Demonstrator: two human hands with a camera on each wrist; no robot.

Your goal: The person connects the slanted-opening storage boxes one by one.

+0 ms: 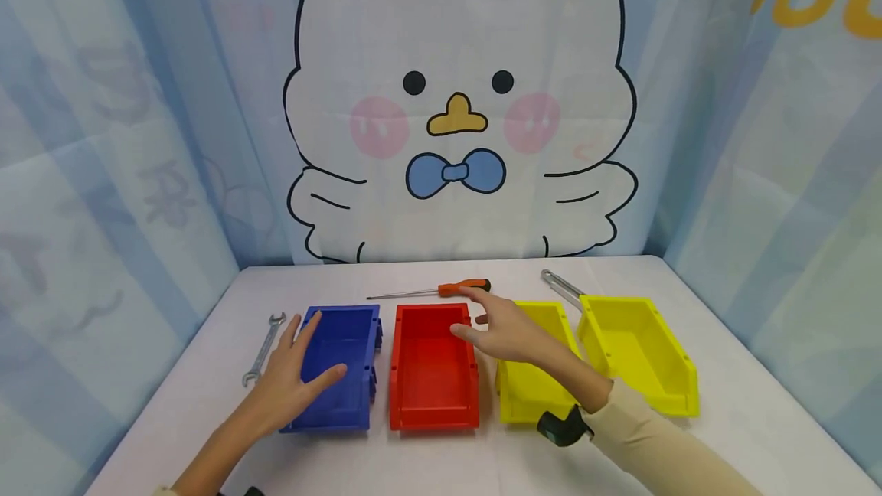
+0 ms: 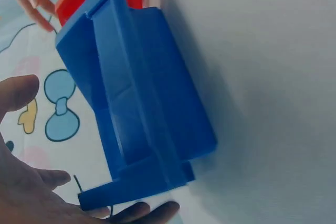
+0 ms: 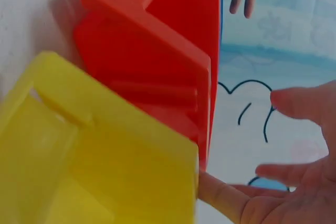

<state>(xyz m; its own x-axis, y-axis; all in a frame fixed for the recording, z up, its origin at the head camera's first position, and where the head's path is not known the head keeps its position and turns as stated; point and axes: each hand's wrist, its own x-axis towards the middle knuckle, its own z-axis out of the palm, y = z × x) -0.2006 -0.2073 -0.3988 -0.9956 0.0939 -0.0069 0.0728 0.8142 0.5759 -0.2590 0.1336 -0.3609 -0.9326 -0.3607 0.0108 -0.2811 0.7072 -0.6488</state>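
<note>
My left hand is over the left side of the blue bin, fingers spread, holding nothing. In the left wrist view, its fingers show beside the blue bin. My right hand hovers between the red bin and the nearer yellow bin, fingers apart and nothing in them. Just beyond its fingertips lies a screwdriver with an orange and black handle. A double-ended wrench lies left of the blue bin.
Another yellow bin stands at the right, slightly angled. Behind it lies a silver metal tool, partly hidden by the bin. Printed curtains hang at the back and on both sides of the white table.
</note>
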